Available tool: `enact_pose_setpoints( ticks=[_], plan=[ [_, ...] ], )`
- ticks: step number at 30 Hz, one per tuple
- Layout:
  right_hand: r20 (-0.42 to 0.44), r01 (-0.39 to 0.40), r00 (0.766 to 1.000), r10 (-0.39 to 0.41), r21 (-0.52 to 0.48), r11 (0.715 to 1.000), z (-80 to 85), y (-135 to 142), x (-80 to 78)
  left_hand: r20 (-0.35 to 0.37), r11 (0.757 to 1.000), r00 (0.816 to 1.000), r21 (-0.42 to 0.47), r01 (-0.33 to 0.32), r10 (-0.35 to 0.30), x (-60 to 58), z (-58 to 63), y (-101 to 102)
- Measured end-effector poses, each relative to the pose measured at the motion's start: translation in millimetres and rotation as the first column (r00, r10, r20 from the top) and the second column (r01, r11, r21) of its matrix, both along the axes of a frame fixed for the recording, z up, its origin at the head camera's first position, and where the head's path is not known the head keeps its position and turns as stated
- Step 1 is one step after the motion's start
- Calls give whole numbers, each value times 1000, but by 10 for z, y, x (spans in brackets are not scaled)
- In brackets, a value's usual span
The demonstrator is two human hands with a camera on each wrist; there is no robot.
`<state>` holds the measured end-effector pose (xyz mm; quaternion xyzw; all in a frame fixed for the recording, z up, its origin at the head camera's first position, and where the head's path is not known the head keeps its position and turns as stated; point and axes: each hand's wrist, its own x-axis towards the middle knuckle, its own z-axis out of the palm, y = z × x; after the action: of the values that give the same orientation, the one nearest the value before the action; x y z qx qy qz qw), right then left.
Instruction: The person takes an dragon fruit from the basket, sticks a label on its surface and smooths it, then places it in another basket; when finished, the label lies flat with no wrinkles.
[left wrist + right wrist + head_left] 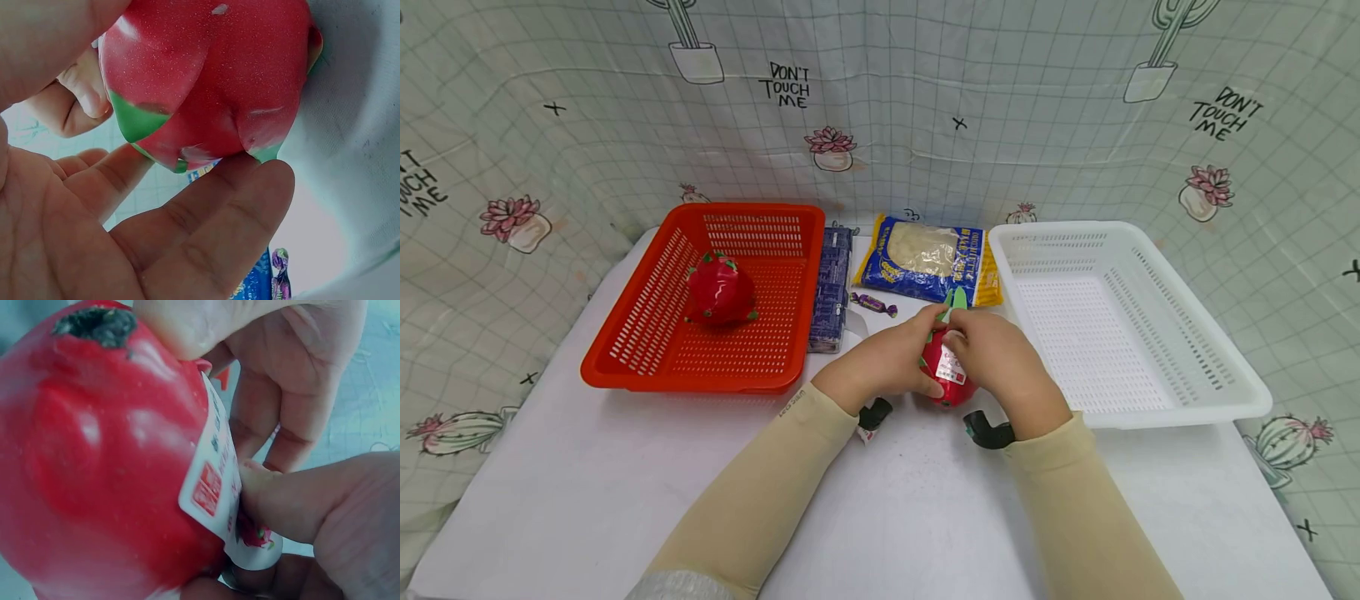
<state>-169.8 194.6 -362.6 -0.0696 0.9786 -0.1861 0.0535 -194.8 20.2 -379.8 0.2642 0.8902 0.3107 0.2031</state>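
A shiny red dragon fruit (951, 393) with green-tipped scales, apparently a model, is between both hands above the middle of the table. My left hand (891, 358) holds it from the left; its thumb and fingers lie on opposite sides of the fruit (206, 75) in the left wrist view. A white printed label (209, 475) sticks to the fruit's side. With thumb and finger, my right hand (1000, 350) pinches the label's end, which stands away from the skin in the right wrist view. A second dragon fruit (721, 289) lies in the red basket (700, 381).
Right of the hands stands a white basket (1195, 414). Behind them lie a blue-and-yellow food packet (925, 258) and a purple wrapped candy (874, 304). A dark blue patterned pack (831, 287) sits beside the red basket. Another small wrapper (867, 435) shows under my left wrist.
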Motion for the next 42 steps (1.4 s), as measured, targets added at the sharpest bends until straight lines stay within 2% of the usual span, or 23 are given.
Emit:
enact_pose_setpoints(
  ticks=[10,22,33,42],
  plan=[
    [-14,92,996,-92,-3,996,-89,-43,-67,-11,1000,1000,4,2,-2,5,8,1],
    [5,92,996,-92,-3,996,-100,-23,-103,12,1000,1000,16,-8,8,0,-6,-23],
    [124,-11,992,25,-108,994,15,125,-39,9,1000,1000,15,-1,1,-12,-6,-37],
    [129,60,990,-48,-90,994,11,113,-34,15,1000,1000,4,-9,9,-3,10,-26]
  ],
)
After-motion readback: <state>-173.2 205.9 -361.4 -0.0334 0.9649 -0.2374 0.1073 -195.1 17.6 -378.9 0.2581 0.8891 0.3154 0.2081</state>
